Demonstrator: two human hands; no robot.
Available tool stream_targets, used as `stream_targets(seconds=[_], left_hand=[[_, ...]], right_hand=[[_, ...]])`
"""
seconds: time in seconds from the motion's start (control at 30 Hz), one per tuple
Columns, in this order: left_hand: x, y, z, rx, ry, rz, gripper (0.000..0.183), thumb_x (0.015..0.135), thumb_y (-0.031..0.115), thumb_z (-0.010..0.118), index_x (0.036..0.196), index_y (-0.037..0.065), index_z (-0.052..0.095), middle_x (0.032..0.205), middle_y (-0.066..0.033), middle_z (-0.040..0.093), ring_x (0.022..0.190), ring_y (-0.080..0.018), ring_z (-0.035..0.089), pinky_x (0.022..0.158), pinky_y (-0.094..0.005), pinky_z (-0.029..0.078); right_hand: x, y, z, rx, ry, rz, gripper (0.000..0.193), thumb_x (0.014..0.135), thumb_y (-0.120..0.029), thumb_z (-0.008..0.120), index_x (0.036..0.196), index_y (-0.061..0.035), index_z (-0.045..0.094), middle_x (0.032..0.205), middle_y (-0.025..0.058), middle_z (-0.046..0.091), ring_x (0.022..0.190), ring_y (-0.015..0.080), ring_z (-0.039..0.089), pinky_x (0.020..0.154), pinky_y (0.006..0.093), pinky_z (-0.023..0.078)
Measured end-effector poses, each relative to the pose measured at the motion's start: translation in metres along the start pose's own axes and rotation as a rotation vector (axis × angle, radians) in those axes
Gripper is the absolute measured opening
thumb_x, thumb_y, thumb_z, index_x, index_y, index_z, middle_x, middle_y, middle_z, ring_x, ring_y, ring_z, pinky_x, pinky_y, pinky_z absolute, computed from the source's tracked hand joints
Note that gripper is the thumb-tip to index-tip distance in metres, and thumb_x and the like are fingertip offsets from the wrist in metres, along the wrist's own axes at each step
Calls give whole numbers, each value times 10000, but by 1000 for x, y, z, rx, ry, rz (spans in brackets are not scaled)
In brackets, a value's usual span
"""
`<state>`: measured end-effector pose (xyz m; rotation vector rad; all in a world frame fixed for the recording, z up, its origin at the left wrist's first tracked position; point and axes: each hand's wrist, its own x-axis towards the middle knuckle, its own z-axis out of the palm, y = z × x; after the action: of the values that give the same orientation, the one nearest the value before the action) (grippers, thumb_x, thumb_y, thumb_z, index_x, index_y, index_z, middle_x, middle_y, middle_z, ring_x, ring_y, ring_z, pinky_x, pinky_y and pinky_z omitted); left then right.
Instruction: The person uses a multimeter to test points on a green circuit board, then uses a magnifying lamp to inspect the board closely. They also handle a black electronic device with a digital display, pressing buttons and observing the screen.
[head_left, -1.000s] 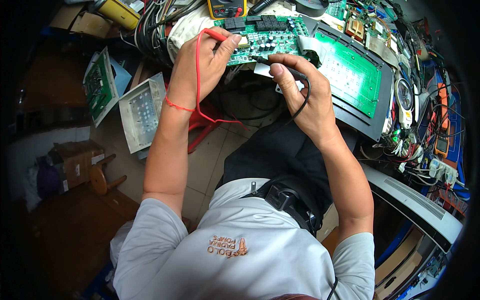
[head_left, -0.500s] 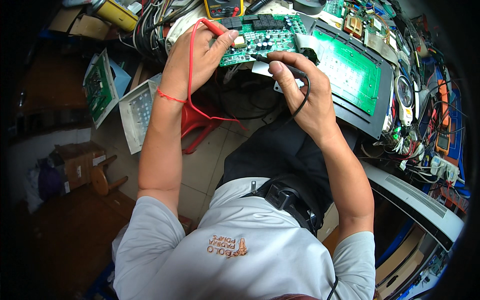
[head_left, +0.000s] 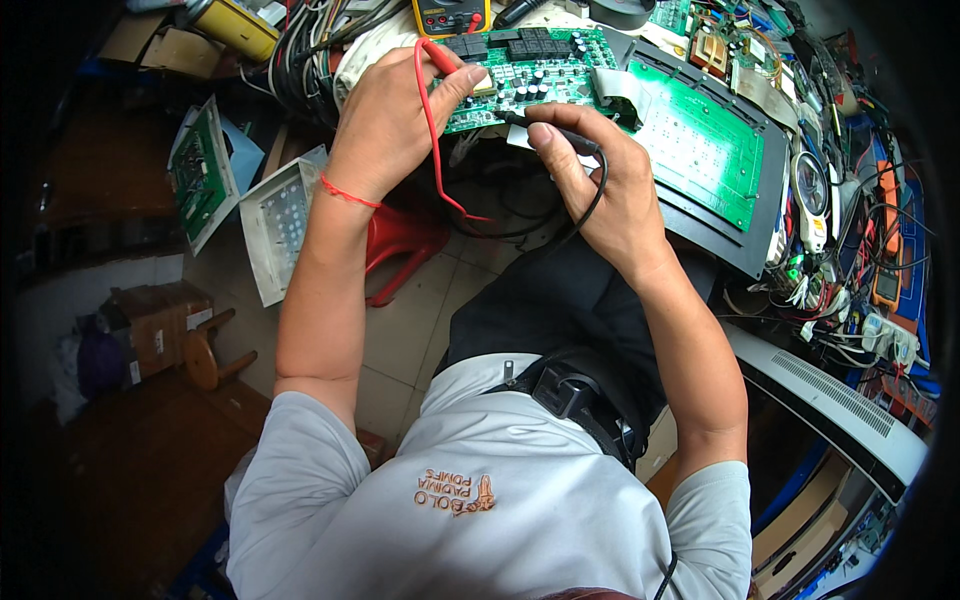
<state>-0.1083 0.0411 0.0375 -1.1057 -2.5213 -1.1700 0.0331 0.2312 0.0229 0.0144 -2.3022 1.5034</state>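
Note:
A green circuit board (head_left: pixel 550 72) with black relays and several capacitors lies at the bench's near edge. My left hand (head_left: pixel 398 118) is closed round a red multimeter probe (head_left: pixel 436 58) over the board's left part; its tip is hidden behind my fingers. The probe's red lead hangs down past my wrist. Between thumb and fingers, my right hand (head_left: pixel 597 175) pinches a black multimeter probe (head_left: pixel 540 126). Its tip is at the board's near edge; whether it touches cannot be made out. Behind the board sits a yellow-framed multimeter (head_left: pixel 452 17), partly cut off.
Right of the board, a green panel in a black frame (head_left: pixel 693 140) is joined by a grey ribbon cable (head_left: pixel 620 92). A magnifier-like white tool (head_left: pixel 810 200) and tangled wires crowd the right side. Below left are a red stool (head_left: pixel 405 245) and an open white casing (head_left: pixel 275 225).
The left hand and red probe have shifted slightly right, and the red lead has swung right with them. My right hand and the black probe have moved a little left.

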Motion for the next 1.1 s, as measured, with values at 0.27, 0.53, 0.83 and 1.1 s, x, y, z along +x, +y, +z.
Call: stream_targets(seconds=[0.27, 0.53, 0.83, 1.1], left_hand=[[-2, 1, 3, 57, 5, 34, 339, 992, 331, 778, 930, -1, 759, 844, -189, 723, 821, -386, 713, 751, -474, 546], [-2, 0, 3, 80, -32, 49, 329, 998, 319, 768, 914, 2, 748, 827, -187, 712, 825, -383, 706, 772, -482, 543], [-3, 0, 4, 83, -56, 26, 321, 999, 313, 765, 910, 6, 742, 826, -181, 713, 860, -383, 701, 788, -490, 543], [-5, 2, 5, 60, -47, 40, 320, 1000, 315, 763, 915, 7, 746, 837, -178, 721, 883, -385, 697, 811, -493, 545]], right_hand=[[-2, 0, -1, -8, -4, 11, 229, 1050, -188, 734, 1184, -3, 752, 1032, 168, 774, 926, 310, 769, 845, 382, 594], [0, 2, 1, -15, -9, 14, 220, 1034, -167, 748, 1184, -8, 755, 1036, 184, 778, 943, 339, 775, 835, 397, 596], [2, 12, 13, -102, -9, -118, 208, 1011, -132, 759, 1179, -8, 754, 1020, 186, 764, 909, 365, 754, 815, 414, 593], [3, 16, 17, -106, 0, -149, 217, 1010, -126, 760, 1192, -9, 749, 1007, 182, 749, 892, 369, 739, 801, 425, 582]])
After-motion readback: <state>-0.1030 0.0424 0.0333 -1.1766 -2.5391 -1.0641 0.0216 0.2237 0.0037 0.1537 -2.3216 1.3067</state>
